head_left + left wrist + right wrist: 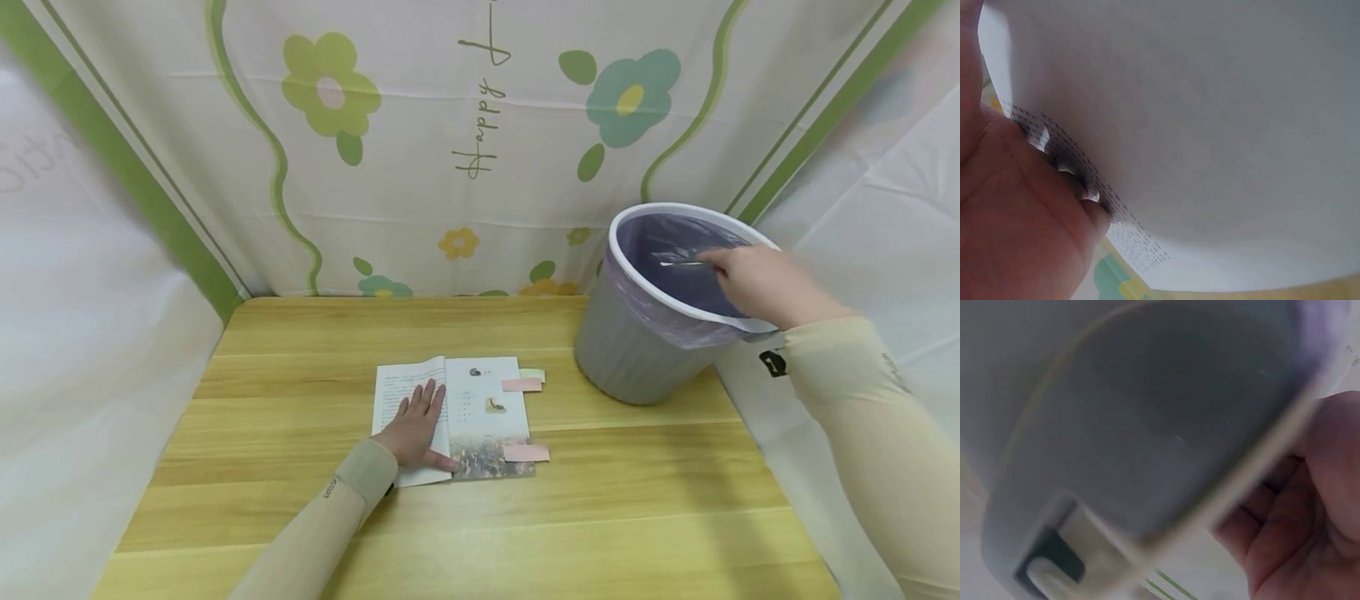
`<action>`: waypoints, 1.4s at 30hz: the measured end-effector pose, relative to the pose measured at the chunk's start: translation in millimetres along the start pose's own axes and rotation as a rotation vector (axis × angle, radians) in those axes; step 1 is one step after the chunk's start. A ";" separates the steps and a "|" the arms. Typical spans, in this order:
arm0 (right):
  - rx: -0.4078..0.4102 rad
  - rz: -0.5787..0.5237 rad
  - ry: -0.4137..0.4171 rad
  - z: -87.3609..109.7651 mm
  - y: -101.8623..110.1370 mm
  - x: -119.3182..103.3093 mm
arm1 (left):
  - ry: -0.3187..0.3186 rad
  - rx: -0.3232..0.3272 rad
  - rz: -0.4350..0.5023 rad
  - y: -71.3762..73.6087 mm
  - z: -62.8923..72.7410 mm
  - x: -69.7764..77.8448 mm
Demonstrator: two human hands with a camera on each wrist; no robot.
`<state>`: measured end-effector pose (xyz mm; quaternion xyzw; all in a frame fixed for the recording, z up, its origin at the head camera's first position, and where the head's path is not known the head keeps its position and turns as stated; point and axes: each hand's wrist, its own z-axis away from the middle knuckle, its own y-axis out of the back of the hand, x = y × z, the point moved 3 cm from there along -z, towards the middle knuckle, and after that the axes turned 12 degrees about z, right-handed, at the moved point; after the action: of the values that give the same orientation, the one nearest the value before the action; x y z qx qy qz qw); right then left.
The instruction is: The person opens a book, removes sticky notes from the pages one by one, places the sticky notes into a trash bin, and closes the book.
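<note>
An open book (pixel 487 421) lies on the wooden table, text on its left page and pictures on its right. My left hand (pixel 411 429) rests on the left page with fingers straight and spread, the thumb across the fold. In the left wrist view, the palm (pixel 1029 206) is beside the lifted-looking page (pixel 1197 144). Over the mouth of a grey bin (pixel 637 350), my right hand (pixel 768 279) pinches a thin whitish strip (pixel 678 264); its exact kind is unclear. The right wrist view shows curled fingers (pixel 1282 531) beside the bin's rim, the strip hidden.
Pink tabs (pixel 527 452) and a green tab (pixel 534 375) stick out from the book's right edge. A purple liner (pixel 697 333) folds over the bin's white rim. Behind the table (pixel 300 333) hangs a flowered curtain (pixel 420 125), with white cloth at both sides.
</note>
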<state>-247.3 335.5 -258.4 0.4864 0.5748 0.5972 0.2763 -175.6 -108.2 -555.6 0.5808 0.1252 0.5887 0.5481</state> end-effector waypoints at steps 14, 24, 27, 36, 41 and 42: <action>-0.235 -0.044 0.006 -14.9 -17.7 2.0 | -0.014 0.008 -0.025 -2.5 -9.2 -3.2; -0.230 -0.031 0.008 -15.1 -19.2 2.2 | -0.011 0.006 -0.006 1.4 -5.5 2.9; -0.192 -0.025 0.023 -14.3 -16.2 1.3 | -0.011 0.009 -0.002 0.2 -5.3 1.3; 0.073 0.015 -0.032 -3.6 19.9 -1.0 | -0.012 0.015 0.010 -5.8 -7.0 -6.0; 0.328 0.004 -0.074 11.7 45.1 -12.2 | -0.010 0.022 0.011 -8.6 -5.9 -9.4; 0.387 0.000 -0.072 15.2 49.6 -16.1 | -0.007 0.019 0.009 -8.9 -5.7 -9.8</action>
<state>-216.3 318.3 -217.3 0.5514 0.6686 0.4578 0.1983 -178.5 -109.8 -569.6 0.5886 0.1263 0.5878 0.5404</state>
